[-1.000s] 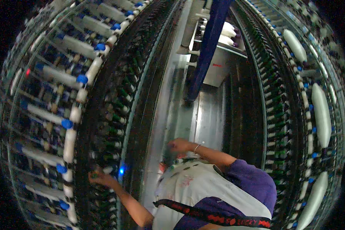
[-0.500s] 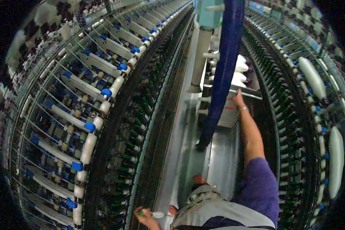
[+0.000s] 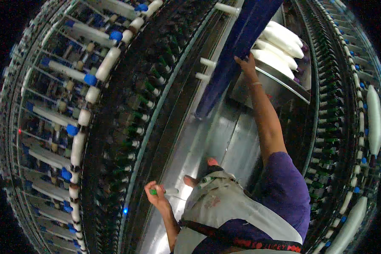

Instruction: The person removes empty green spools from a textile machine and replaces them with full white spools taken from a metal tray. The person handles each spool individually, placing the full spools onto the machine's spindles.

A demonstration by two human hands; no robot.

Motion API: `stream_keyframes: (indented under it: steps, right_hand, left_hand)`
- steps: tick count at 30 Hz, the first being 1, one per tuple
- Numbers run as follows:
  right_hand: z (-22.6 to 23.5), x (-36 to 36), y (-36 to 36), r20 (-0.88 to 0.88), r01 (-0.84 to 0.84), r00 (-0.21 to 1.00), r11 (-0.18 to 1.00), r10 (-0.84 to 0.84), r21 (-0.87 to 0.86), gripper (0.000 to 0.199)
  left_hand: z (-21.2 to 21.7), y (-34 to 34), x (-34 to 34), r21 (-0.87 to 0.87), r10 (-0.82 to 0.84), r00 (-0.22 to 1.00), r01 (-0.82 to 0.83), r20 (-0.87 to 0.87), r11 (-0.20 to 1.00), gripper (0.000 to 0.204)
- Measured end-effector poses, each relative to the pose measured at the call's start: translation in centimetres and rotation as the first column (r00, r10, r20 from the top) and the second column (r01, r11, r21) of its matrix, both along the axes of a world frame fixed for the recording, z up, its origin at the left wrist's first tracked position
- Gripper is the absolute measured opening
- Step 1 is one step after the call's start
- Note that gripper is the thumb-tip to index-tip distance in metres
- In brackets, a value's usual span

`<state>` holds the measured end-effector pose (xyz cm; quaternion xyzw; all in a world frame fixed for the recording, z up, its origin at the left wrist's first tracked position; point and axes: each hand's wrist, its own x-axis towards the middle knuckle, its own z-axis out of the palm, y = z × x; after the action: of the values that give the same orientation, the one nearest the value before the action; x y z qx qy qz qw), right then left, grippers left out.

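Note:
My left hand (image 3: 157, 194) is closed around a small bobbin (image 3: 170, 191) with a green end and white yarn on it, held low in front of my left side. My right arm stretches forward, and my right hand (image 3: 246, 67) is at the near left corner of a metal cart (image 3: 279, 84), against the edge of a long dark blue hose (image 3: 237, 46). Its fingers are apart, and I cannot tell whether they press on the hose or on the cart's rim. White roving bobbins (image 3: 275, 61) with purple ends lie in the cart.
A spinning frame with a row of green bobbins (image 3: 146, 101) runs along my left, and another row (image 3: 328, 122) along my right. Large white roving bobbins (image 3: 374, 120) hang at the far right. White nozzles (image 3: 207, 62) stick out beside the hose. The shiny aisle floor (image 3: 224, 131) lies between.
The view has turned and come nearer to the cart. My right hand has shifted from the cart's front rim to its left corner by the hose. My left hand has risen with the bobbin.

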<state>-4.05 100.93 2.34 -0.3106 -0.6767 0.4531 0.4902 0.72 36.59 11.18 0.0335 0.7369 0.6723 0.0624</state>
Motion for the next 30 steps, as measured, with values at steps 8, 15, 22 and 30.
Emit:
stream_keyframes:
  steps: [8, 15, 22, 30]
  right_hand:
    - [-2.9, -4.7, -6.4, -0.030, 0.029, 0.999, 0.987, -0.035, -0.159, 0.061]
    - [-13.6, 6.1, -37.0, -0.299, -0.624, 0.668, 0.294, 0.682, -0.724, 0.019]
    - [-1.2, 12.0, -58.4, -0.049, -0.780, -0.052, -0.071, 0.997, -0.621, 0.013]
    - [13.2, 7.1, -76.5, 0.145, -0.889, 0.313, 0.236, 0.939, 0.392, 0.016]
  left_hand:
    - [2.4, 1.0, 0.7, 0.120, 0.293, 0.955, -0.295, 0.040, 0.948, 0.019]
    - [3.2, -9.6, -1.0, 0.879, 0.422, 0.870, -0.391, 0.255, 0.274, 0.024]
    - [4.6, -19.4, 0.7, 0.974, 0.377, 0.906, -0.222, 0.191, 0.041, 0.031]
    - [5.7, -32.7, 4.2, 0.950, 0.369, 0.921, -0.216, 0.121, 0.227, 0.013]
